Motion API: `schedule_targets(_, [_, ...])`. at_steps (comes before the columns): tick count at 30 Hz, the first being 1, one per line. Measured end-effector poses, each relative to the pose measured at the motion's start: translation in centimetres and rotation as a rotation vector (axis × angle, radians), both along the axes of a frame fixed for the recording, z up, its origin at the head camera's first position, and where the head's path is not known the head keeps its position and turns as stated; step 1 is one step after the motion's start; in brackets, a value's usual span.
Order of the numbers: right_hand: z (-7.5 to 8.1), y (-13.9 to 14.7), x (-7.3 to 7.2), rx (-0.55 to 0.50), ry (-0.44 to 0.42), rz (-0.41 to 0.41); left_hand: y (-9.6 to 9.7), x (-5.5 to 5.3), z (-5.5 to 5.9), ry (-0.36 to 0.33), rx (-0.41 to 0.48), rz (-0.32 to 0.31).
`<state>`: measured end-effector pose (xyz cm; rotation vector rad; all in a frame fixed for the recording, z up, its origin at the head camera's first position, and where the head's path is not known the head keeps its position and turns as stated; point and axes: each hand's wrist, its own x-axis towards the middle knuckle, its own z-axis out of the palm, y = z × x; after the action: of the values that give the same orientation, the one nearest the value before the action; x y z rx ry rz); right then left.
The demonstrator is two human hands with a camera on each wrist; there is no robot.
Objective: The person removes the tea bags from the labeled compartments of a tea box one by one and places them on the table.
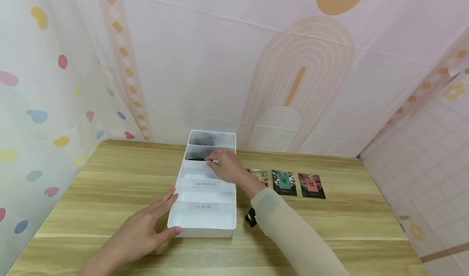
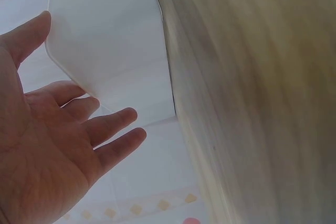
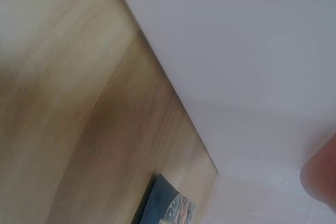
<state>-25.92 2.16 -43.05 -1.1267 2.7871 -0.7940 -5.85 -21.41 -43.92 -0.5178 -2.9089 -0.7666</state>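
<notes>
The left hand point(image 1: 141, 231) is spread loosely at the near left corner of a long white box point(image 1: 205, 232), its fingers along the left wall and its thumb at the near edge. The left wrist view shows that palm with the fingers apart, held close about the box rather than clenched. The right hand point(image 1: 227, 166) reaches over the box's right wall, its thumb and fingers bent to pinch a dark packet point(image 1: 194, 159) that lies low across the second compartment from the far end; only a thin strip of the packet shows. The box stands on a wooden table point(image 1: 128, 174) and has five compartments in a row, with printed labels on its inner walls. The right arm wears a pale sleeve point(image 1: 293, 231). To the right of the box lie a patterned packet point(image 1: 260, 174), partly hidden by the arm, then a green packet point(image 1: 283, 181) and a red packet point(image 1: 311, 184), side by side. A black packet point(image 1: 250, 217) peeks out by the sleeve, nearer the front. Behind the table hangs a pale curtain point(image 1: 194, 64) with arches and diamonds
</notes>
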Motion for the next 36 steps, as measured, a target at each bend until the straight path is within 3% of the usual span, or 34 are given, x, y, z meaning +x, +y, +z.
schedule_targets(13, [-0.11, -0.19, -0.05, 0.017, 0.022, -0.013, -0.12, 0.04, -0.02, -0.006, 0.003, -0.001])
schedule_targets(21, [0.05, -0.05, 0.28, -0.122, -0.119, -0.069, -0.14, -0.20, -0.10, -0.012, 0.013, -0.013])
schedule_targets(36, [0.10, 0.34, 0.36, -0.259, -0.154, -0.067, -0.08, -0.07, 0.01, -0.026, 0.026, -0.004])
